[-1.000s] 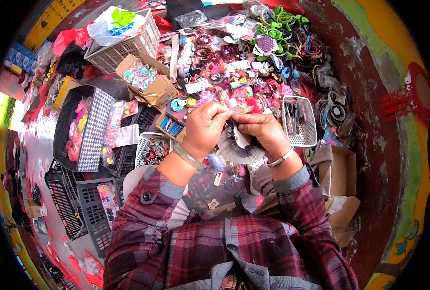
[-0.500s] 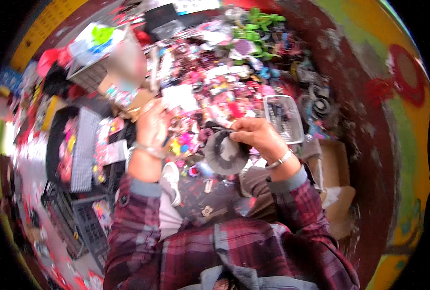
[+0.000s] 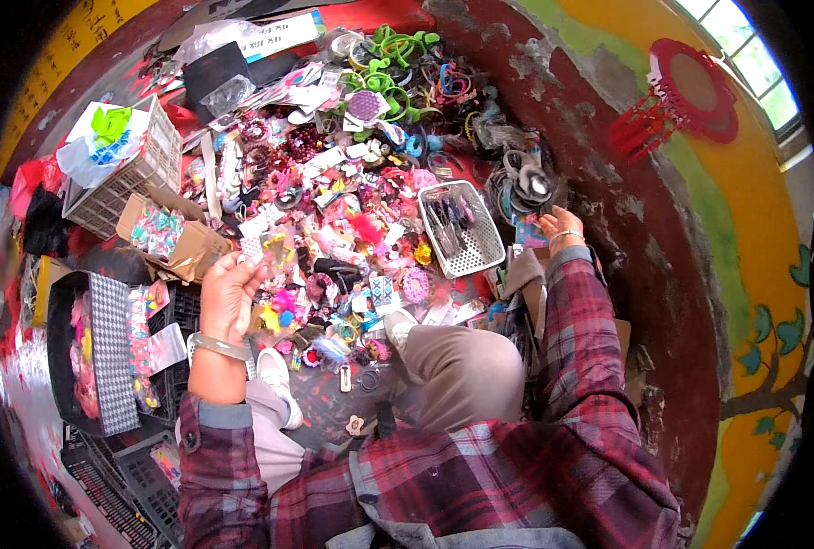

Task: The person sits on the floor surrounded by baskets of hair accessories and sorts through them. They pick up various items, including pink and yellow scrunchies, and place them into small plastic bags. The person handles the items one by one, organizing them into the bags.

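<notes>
My left hand (image 3: 228, 300) is raised over the near left side of a heap of hair accessories (image 3: 352, 215), thumb and fingertips pinched together. A small clear packet (image 3: 280, 252) shows right by those fingertips, but whether they grip it is unclear. Far to the right, my right hand (image 3: 564, 225) reaches out with its fingers stretched, and nothing shows in them. Just beyond it lies a stack of dark grey and black round hair pieces (image 3: 522, 186). A white perforated basket (image 3: 489, 260) with dark slim items inside stands to the left of this hand.
Green headbands (image 3: 396, 69) top the far side of the heap. At left are a cardboard box (image 3: 204, 253) of small packets, a grey crate (image 3: 155, 151) and a houndstooth-patterned bin (image 3: 114, 357). My shoes (image 3: 279, 384) stand at the heap's near edge. A painted wall (image 3: 700, 256) rises on the right.
My right hand has let go of the dark grey round hair piece and moved right to the stack. The left hand has shifted slightly left and nearer. The view has turned right.
</notes>
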`<move>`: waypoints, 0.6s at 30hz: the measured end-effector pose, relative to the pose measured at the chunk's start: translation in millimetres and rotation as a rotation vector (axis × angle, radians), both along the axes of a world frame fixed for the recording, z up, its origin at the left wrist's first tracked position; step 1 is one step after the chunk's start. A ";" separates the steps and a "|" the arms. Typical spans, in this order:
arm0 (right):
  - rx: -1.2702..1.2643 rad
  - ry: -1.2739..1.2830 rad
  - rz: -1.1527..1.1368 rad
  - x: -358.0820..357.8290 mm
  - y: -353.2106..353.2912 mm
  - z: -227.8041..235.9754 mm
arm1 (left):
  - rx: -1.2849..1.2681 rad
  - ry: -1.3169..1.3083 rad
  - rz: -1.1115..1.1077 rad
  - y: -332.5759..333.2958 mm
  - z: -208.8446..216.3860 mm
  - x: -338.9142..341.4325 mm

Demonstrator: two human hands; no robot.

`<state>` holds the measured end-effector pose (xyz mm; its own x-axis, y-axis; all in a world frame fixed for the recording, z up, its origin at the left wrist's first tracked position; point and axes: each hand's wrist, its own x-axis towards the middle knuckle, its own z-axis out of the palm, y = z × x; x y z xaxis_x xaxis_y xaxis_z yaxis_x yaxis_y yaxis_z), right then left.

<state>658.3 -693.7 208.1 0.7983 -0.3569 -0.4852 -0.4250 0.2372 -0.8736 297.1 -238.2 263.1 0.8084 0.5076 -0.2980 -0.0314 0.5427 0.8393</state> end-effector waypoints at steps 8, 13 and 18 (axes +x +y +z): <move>0.215 -0.180 0.792 -92.4 135.8 47.4 | -0.064 -0.056 -0.190 -15.0 15.5 8.5; 0.201 -0.182 1.196 -214.7 242.4 96.5 | -0.208 -0.133 -0.214 -18.2 23.5 1.3; 0.452 0.009 1.193 -257.9 270.8 101.2 | -0.232 -0.189 -0.344 -13.4 26.0 -6.2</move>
